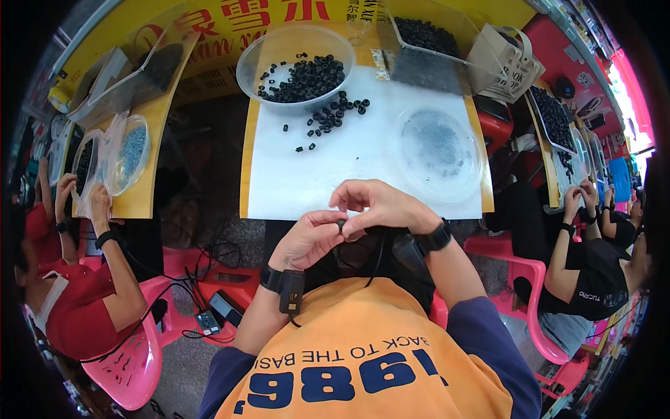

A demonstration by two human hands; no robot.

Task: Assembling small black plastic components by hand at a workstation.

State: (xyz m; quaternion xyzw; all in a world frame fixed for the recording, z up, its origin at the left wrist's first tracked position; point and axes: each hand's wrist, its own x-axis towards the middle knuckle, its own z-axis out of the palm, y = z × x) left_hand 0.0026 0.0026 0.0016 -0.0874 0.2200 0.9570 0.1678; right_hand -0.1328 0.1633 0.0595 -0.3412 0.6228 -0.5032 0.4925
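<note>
Just off the table's near edge, my left hand (307,241) pinches a small black plastic part (341,224) between thumb and fingertips. From the right, my right hand (380,207) meets it, its thumb and fingers closed at the same part, which they partly hide. Beyond them, loose black parts (335,115) are scattered on the white sheet (300,181). They lie in front of a clear round bowl (250,73) holding many more. To the right of these sits a shallow clear round tray (477,160) with many tiny bluish-grey pieces.
A clear bin (427,70) of black parts stands at the back right beside a canvas bag (504,63). Co-workers sit at neighbouring tables, one in a red top (84,300) at left, one in black (593,279) at right. Cables (202,293) and a red stool (234,285) are low on the left.
</note>
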